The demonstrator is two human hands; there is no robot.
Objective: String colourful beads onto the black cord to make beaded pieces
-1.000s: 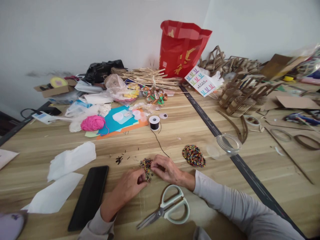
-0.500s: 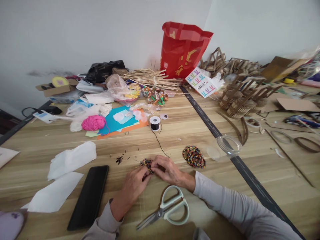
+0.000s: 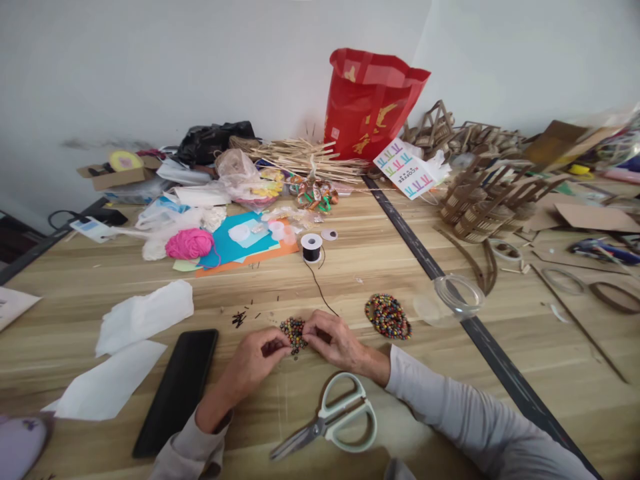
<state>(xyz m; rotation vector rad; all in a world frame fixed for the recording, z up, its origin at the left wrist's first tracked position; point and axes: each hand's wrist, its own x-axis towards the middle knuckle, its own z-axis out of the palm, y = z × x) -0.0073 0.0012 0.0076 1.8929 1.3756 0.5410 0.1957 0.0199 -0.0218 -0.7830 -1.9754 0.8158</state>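
A small pile of multicoloured beads [image 3: 293, 331] lies on the wooden table between my hands. My left hand [image 3: 255, 357] is at the pile's left side, thumb and fingertips pinched; whatever is between them is too small to make out. On the pile's right side my right hand [image 3: 334, 339] has its fingers closed together. A black cord [image 3: 319, 288] runs from a white spool [image 3: 311, 248] to the back of that hand, and its end is hidden in the grip. Strung beads [image 3: 388, 316] lie coiled to the right. Scissors [image 3: 330, 419] with pale handles lie below my hands.
A black phone [image 3: 176, 393] and white paper [image 3: 145, 317] lie at the left. Short black cord pieces [image 3: 239, 319] are left of the beads. Pink yarn [image 3: 190, 244], a red bag [image 3: 373, 107] and small woven baskets [image 3: 483, 210] stand farther back. A clear tubing coil [image 3: 459, 293] is right.
My left hand has drawn back to the left from my right hand, uncovering more of the bead pile. My right hand has stayed nearly in place.
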